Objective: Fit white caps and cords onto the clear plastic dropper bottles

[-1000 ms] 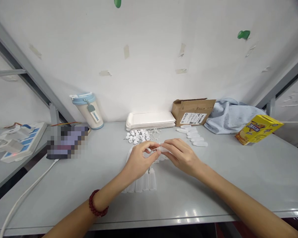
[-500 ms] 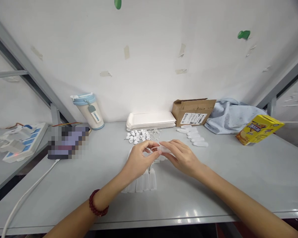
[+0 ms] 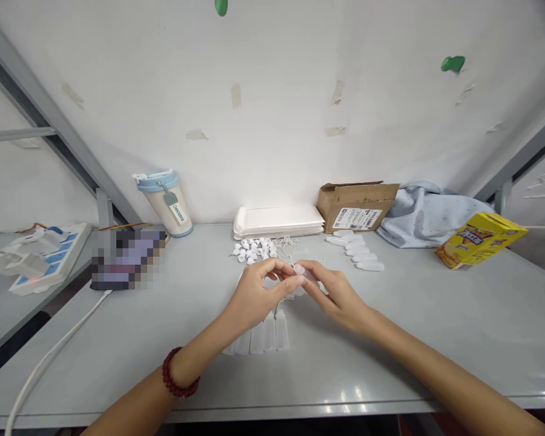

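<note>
Much of the work is screened by the hands: the translucent piece (image 3: 298, 270) shows only in part between the fingertips, so its full shape is hard to make out, and more pale pieces beneath the palms are half covered. It sits at the meeting point of both hands, with the left hand (image 3: 254, 293) reaching it from seven o'clock and the right hand (image 3: 338, 297) from four. Left thumb and forefinger are pinched on it; right thumb and forefinger close on its other side. At seven o'clock, five translucent bottles (image 3: 281, 333) can be counted in a row, their left end partly behind the forearm. At eleven lies one heap of white caps (image 3: 254, 249), too crowded to count. About six loose bottles (image 3: 363, 257) lie toward two o'clock. One phone (image 3: 127, 257), at nine to ten, is blurred by pixelation; one tumbler (image 3: 168, 209) stands at ten.
</note>
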The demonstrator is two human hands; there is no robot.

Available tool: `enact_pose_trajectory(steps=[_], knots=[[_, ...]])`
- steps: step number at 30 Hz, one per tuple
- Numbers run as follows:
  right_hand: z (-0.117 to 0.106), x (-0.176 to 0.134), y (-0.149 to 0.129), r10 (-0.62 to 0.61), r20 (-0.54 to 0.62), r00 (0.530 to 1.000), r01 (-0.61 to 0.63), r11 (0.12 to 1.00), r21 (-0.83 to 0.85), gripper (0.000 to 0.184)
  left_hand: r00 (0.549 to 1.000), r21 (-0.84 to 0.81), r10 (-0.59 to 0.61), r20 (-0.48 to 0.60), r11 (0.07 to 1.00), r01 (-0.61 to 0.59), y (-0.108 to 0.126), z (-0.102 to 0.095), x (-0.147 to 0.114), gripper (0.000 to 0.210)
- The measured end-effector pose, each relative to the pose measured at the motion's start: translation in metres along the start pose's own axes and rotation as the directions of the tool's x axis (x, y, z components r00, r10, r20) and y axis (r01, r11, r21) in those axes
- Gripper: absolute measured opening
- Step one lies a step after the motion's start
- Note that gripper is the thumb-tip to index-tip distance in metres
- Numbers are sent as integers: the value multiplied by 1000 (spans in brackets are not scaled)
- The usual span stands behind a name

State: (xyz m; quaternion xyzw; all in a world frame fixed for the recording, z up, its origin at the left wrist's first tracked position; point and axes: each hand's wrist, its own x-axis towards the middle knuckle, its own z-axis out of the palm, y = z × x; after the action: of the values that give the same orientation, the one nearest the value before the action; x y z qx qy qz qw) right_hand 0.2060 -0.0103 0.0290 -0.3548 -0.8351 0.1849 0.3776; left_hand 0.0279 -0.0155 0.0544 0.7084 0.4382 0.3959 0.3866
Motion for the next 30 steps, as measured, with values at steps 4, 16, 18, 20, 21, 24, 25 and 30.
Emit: enact_pose_trajectory(steps=[4, 16, 18, 20, 21, 24, 25, 30], knots=[[-2, 2, -9, 196, 113, 974, -221, 931, 291, 27, 990, 145, 134, -53, 982, -125, 1, 0, -2, 15], [1, 1, -7, 279, 245, 928, -371, 734, 568, 32, 799, 594, 597, 73, 617, -516, -13, 2, -2, 39], [2, 1, -6, 283, 258, 924, -383, 712, 589, 32, 795, 633, 601, 86, 583, -509, -13, 2, -2, 39], [2, 2, -6, 285, 267, 921, -390, 700, 598, 32, 794, 648, 601, 89, 570, -504, -14, 3, -3, 37], [2, 2, -7, 284, 272, 919, -393, 695, 602, 33, 795, 650, 600, 90, 569, -503, -13, 4, -3, 36], [0, 4, -6, 262, 308, 915, -401, 691, 602, 35, 795, 650, 598, 103, 564, -509, -11, 4, -3, 31], [-1, 5, -5, 248, 326, 912, -401, 702, 588, 36, 799, 649, 589, 118, 564, -511, -10, 3, -4, 29], [-16, 9, 6, 258, 398, 880, -427, 797, 428, 32, 851, 635, 466, 243, 587, -502, -2, 0, -10, 26]])
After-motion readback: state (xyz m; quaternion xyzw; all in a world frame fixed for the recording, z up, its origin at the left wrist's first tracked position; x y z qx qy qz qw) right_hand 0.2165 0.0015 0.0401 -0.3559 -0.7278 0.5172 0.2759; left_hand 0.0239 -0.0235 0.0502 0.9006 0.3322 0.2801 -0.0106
